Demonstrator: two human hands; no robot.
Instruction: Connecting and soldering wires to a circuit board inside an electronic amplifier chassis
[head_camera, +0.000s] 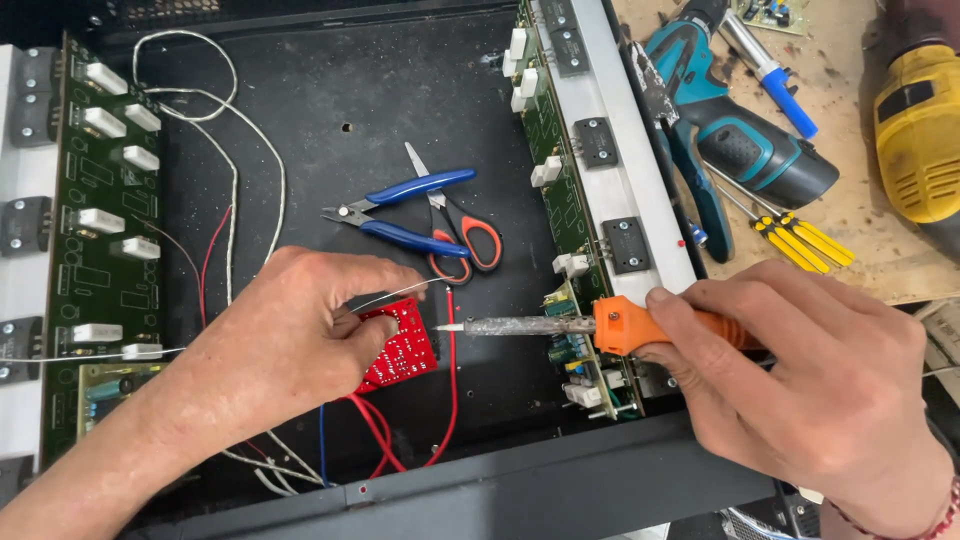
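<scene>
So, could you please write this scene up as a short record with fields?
Setting: open black metal chassis with green circuit boards along both sides
Left hand: holds a small red circuit board and a thin strand of wire over it
Right hand: grips an orange-handled soldering iron, tip pointing at the red board
Inside the chassis: blue-handled cutters and orange-handled scissors, lying together
On the bench: teal cordless drill, yellow drill, yellow-handled screwdrivers

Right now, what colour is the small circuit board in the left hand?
Red, seen in the head view: the small circuit board pinched by the left hand.
</scene>
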